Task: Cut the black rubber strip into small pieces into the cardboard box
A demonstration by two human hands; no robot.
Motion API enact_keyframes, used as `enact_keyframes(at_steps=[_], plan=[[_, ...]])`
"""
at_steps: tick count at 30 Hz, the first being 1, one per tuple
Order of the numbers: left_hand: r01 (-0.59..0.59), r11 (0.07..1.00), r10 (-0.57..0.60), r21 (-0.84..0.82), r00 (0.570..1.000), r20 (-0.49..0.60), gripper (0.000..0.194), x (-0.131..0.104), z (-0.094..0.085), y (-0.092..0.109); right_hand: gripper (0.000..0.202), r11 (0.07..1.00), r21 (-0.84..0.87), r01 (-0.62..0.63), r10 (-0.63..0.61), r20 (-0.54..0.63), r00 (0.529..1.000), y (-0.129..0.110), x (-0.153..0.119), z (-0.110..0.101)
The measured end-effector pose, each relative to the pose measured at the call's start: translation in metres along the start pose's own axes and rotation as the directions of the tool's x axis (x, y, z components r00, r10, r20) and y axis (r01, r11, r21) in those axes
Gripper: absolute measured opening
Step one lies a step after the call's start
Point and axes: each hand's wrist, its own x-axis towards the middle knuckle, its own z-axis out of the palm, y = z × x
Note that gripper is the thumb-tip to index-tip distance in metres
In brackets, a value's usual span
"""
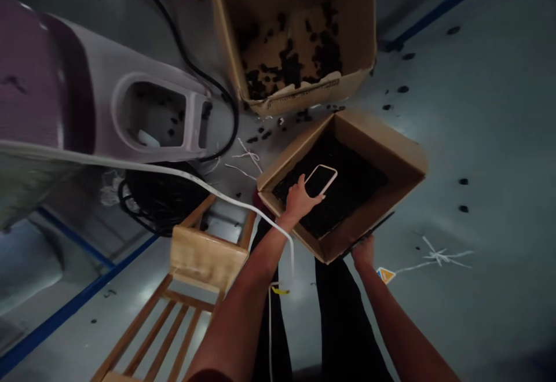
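Observation:
My left hand [299, 198] is closed around a smartphone [320, 180] with a pale rim and dark face, held over the open cardboard box [380, 139]. Inside that box lies a layer of dark material [347, 197] whose separate pieces I cannot make out. At the box's near right side, my right hand [364, 252] grips its outer edge, its fingers partly hidden. A thin dark strip [369, 234] runs along that edge beside the fingers.
A larger cardboard box [299, 101] with scattered small dark pieces stands beyond. To the left are a grey-and-purple machine [152, 69], a black cable [174, 23] and a wooden chair [208, 257]. A white cord [226, 197] crosses before my left forearm. Dark bits dot the floor.

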Motion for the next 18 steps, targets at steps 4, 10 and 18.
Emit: enact_keyframes(at_steps=[4,10,18], plan=[[0.031,0.984,-0.050,0.178,0.994,0.101,0.098,0.033,0.094,-0.012,0.040,0.998,-0.051,-0.042,0.042,-0.010,0.999,0.028,0.022,0.014],[0.026,0.949,-0.064,0.314,0.992,0.111,0.088,0.052,0.182,-0.044,0.041,0.997,-0.019,-0.068,0.069,0.026,0.997,0.066,0.042,0.031],[-0.176,0.927,0.092,0.331,0.963,0.253,0.063,0.061,0.163,-0.066,0.044,0.979,0.199,-0.041,0.027,0.072,0.997,0.096,0.064,0.047]])
